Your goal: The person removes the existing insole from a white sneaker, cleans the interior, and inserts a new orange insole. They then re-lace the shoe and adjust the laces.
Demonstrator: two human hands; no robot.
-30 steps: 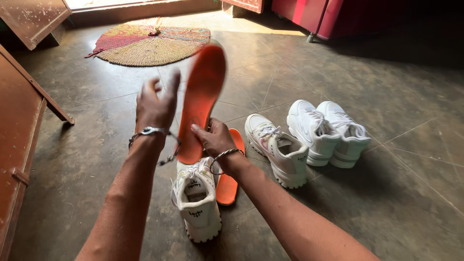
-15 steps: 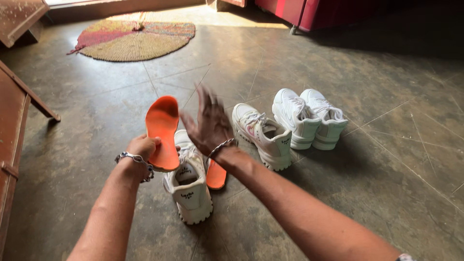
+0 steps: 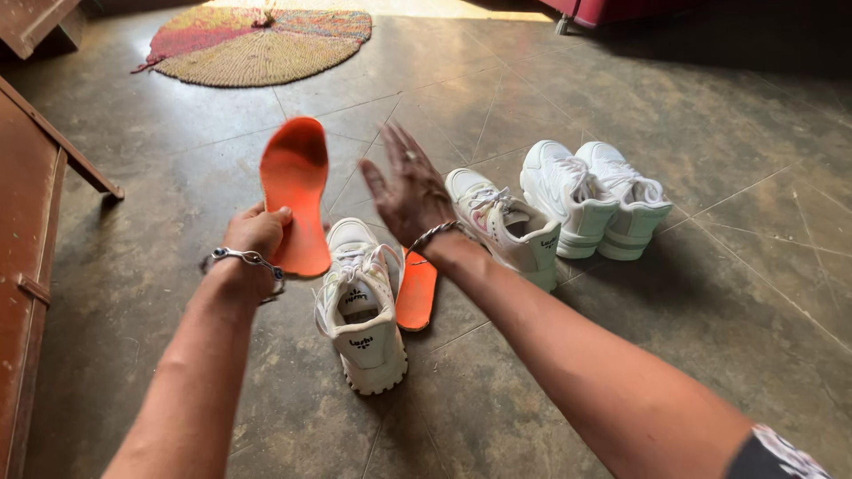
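A right hand [image 3: 410,191], fingers motion-blurred, is hiding part of a white sneaker [image 3: 508,228], while a forearm is covering the top of an orange insole on the floor [image 3: 416,293]. The frame's edge is cutting off a woven round mat [image 3: 257,44].

Upright orange insole [image 3: 295,191], heel downward

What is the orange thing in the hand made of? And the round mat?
The orange insole in the left hand looks like soft foam with a matte, smooth face: it is thin, evenly coloured and has no shine. The round mat looks like woven straw or grass fibre, dyed pink and tan, judging by its coarse ribbed weave.
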